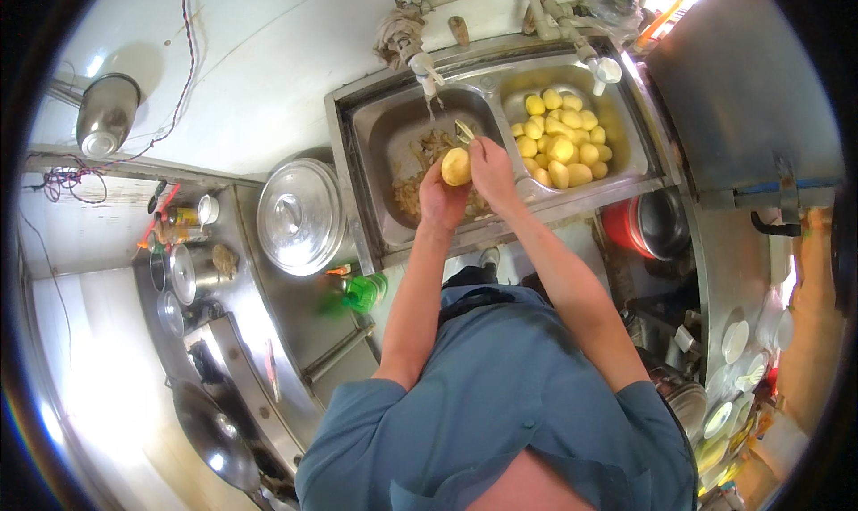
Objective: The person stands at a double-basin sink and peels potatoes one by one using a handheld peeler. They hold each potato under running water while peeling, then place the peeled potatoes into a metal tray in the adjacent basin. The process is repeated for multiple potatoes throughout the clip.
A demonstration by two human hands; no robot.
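My left hand (442, 201) holds a pale yellow potato (456, 166) over the left basin (377, 150) of a steel double sink. In my right hand (493, 176) is a peeler (464, 132), its head pointing up past the potato. Brown potato peelings (429, 146) lie in the basin below, partly hidden by my hands. Thin water runs from the white tap (423, 69) above that basin. Peeled potatoes (560, 149) are heaped in the right basin (627, 156), several of them.
A large lidded steel pot (295, 216) stands left of the sink. Beneath the sink's right end are a red pot or basin (623, 226) and a dark one. A second tap (605, 73) overhangs the right basin. A wok (214, 430) sits on the stove at lower left.
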